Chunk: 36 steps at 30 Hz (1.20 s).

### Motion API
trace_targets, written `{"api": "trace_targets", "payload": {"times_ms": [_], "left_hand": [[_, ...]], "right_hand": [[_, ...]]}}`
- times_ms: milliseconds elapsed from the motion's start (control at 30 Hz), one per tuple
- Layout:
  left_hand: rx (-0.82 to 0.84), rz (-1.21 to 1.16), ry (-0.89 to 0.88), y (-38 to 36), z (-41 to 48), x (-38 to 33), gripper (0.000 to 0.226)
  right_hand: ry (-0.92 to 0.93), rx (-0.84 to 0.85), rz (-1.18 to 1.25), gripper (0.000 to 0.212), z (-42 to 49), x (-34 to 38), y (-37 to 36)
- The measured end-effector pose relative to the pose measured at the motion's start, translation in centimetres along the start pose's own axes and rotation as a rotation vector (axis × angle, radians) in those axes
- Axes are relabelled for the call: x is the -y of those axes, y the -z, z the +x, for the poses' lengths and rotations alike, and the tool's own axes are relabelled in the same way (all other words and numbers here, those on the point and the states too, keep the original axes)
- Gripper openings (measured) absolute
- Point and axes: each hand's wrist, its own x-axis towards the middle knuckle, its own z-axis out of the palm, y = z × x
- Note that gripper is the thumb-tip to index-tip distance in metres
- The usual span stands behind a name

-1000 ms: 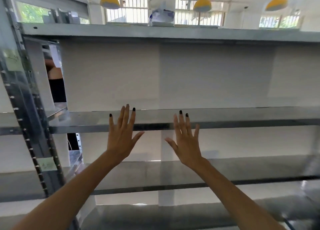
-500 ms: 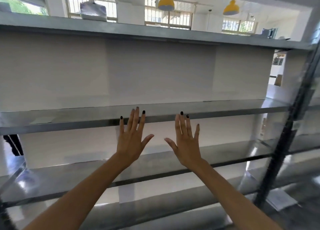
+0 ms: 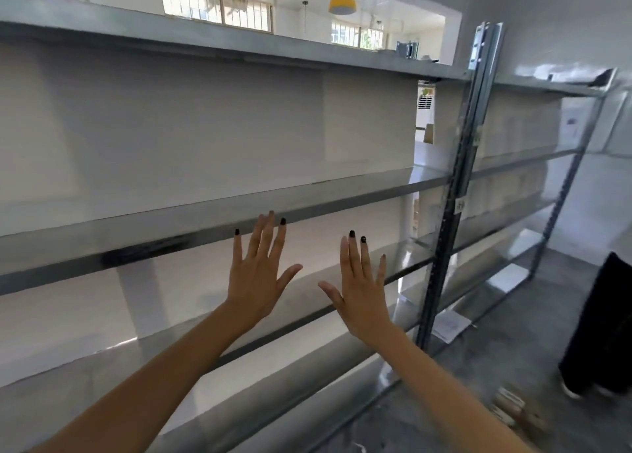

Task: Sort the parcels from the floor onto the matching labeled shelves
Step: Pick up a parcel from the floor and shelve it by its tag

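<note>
- Left hand (image 3: pixel 257 278) raised with palm forward, fingers spread wide, holding nothing; dark polish on the nails.
- Right hand (image 3: pixel 363 290) just beside it, likewise flat and splayed, empty — a clear gap between the two thumbs.
- Both held in front of a metal shelf rack (image 3: pixel 219 213); fingertips of the left level with the front edge of the middle shelf, whether touching it cannot be told.
- Beyond and below the palms, a lower shelf (image 3: pixel 403 257) running rightward, bare metal, shiny.
- Above the fingertips, a tall open bay up to the top shelf (image 3: pixel 171 39), white wall behind it.
- Right of the right hand, a grey upright post (image 3: pixel 458 192) with rows of holes, marking the end of this rack; a small label (image 3: pixel 460 205) on it, too blurred to read.
- Past that post, a second rack (image 3: pixel 533 158) carrying on along the wall.
- Below and right of the right forearm, open grey floor (image 3: pixel 496 360) — plenty of free room there.
- On that floor, near the foot of the post, a flat white parcel (image 3: pixel 450 326); lower right of the right arm, a blurred brown parcel (image 3: pixel 513 406) lying on the concrete.
- Far right of the right hand, another person's dark trousers (image 3: pixel 602 326) and shoes at the frame edge.
- High above both hands, yellow ceiling lamps (image 3: pixel 342 1) and barred windows.
</note>
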Motion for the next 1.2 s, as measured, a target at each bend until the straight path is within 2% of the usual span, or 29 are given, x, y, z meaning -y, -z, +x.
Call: {"api": "trace_targets", "payload": {"times_ms": [367, 867, 1200], "left_hand": [[-0.002, -0.121, -0.167, -3.1, 3.5, -10.6, 0.084], [-0.01, -0.315, -0.381, -4.0, 8.4, -35.5, 0.077], [-0.007, -0.364, -0.525, -4.6, 9.9, -44.8, 0.084]], "right_hand": [[-0.237, 0.041, -0.082, 0.087, -3.1, -11.0, 0.7], [-0.485, 0.082, -0.206, 0.084, -11.7, -36.4, 4.8], [-0.628, 0.063, -0.228, 0.084, -15.5, -44.2, 7.0]]}}
